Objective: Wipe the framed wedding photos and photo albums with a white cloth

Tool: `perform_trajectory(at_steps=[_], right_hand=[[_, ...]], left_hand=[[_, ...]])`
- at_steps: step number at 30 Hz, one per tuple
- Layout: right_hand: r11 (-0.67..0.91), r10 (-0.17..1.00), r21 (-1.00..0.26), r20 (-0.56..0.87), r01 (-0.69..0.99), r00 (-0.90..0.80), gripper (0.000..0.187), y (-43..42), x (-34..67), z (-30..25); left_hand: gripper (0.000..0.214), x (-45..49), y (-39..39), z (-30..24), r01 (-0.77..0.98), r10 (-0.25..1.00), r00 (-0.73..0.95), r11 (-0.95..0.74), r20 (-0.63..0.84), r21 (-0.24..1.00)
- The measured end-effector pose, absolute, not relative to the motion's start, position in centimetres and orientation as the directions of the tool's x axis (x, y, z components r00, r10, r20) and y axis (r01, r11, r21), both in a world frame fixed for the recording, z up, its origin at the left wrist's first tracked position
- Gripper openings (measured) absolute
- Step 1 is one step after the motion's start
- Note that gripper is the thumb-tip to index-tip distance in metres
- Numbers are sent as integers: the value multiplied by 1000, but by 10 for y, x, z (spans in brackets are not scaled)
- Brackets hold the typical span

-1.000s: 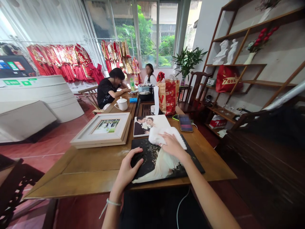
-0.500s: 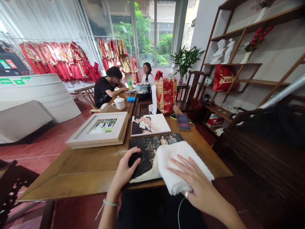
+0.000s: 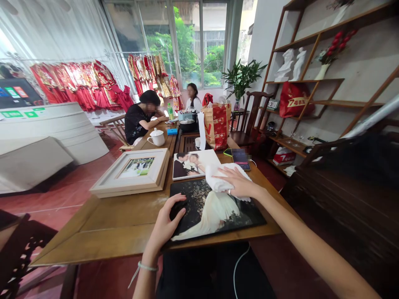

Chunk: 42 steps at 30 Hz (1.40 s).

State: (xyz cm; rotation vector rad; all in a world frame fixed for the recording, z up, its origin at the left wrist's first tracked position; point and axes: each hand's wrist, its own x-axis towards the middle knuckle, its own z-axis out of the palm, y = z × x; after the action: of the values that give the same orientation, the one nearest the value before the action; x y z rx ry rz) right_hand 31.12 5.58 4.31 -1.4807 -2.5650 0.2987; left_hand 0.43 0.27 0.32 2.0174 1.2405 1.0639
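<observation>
A dark photo panel (image 3: 215, 211) with a bride in a white dress lies at the near edge of the wooden table (image 3: 118, 220). My left hand (image 3: 166, 222) rests on its left edge, fingers curled over it. My right hand (image 3: 238, 182) lies flat, fingers spread, pressing a folded white cloth (image 3: 220, 178) onto the panel's far edge. A second, lighter wedding photo panel (image 3: 193, 164) lies just behind the cloth.
Stacked white picture frames (image 3: 134, 170) sit at the left. A phone (image 3: 240, 159), a red gift bag (image 3: 217, 124) and a white teapot (image 3: 157, 137) stand further back. Two people sit at the table's far end. Shelves and dark chairs line the right.
My right hand has slid the cloth from the panel's near right corner back up to its far edge. My left hand has stayed on the left edge.
</observation>
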Motion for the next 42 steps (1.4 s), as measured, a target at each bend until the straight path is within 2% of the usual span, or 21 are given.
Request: perform_trajectory(at_steps=[6, 10, 14, 19, 25, 30, 34, 38, 42], right_hand=[[494, 869, -207, 84, 845, -487, 61, 46, 311, 39], [521, 853, -206, 93, 829, -513, 72, -2, 311, 38], [511, 857, -253, 78, 822, -509, 86, -65, 307, 38], [529, 833, -330, 28, 782, -552, 91, -108, 306, 41], [529, 833, -378, 59, 760, -551, 78, -58, 314, 44], [515, 853, -319, 105, 796, -511, 70, 19, 318, 37], [440, 898, -274, 118, 855, -424, 61, 54, 315, 33], [446, 895, -228, 119, 866, -429, 65, 42, 311, 33], [491, 871, -217, 118, 843, -477, 76, -12, 306, 33]], left_hand=[[25, 4, 3, 4, 470, 906, 251, -421, 340, 775], [24, 4, 4, 4, 472, 904, 248, -426, 347, 772], [24, 4, 4, 2, 474, 903, 253, -429, 349, 769], [24, 4, 4, 0, 480, 901, 255, -433, 351, 763], [24, 2, 3, 2, 479, 900, 257, -435, 351, 762], [24, 1, 4, 2, 469, 902, 255, -430, 348, 771], [25, 0, 5, 1, 462, 904, 254, -426, 345, 778], [24, 0, 5, 2, 460, 904, 250, -425, 346, 779], [23, 1, 5, 1, 458, 900, 252, -436, 357, 775]])
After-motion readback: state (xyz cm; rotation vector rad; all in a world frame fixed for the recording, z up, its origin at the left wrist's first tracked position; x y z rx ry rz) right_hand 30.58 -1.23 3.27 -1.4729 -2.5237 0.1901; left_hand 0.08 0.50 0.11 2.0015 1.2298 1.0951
